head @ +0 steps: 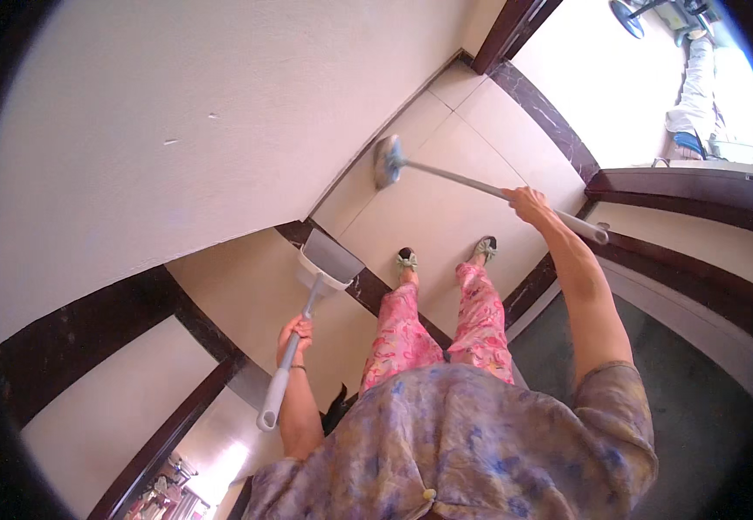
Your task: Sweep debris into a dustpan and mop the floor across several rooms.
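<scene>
My left hand (294,338) grips the grey pole of a long-handled dustpan (326,260). The pan's grey tray rests over a dark stone strip near the wall corner, its wide side facing the tiles. In my right hand (530,203) is the grey handle of a broom (467,180). Its blue-and-white head (387,162), slightly blurred, is on the pale floor tiles beside the base of the wall. Both tools are apart from each other, with the broom head beyond the dustpan. Any sweepings on the floor are too small to tell.
A white wall (175,110) rises along the left, ending in a corner near the dustpan. My feet in bow-trimmed slippers (407,260) stand on the tiles (441,214). A brown door (688,195) stands at the right, and a bright room with a fan (628,18) lies beyond the doorway.
</scene>
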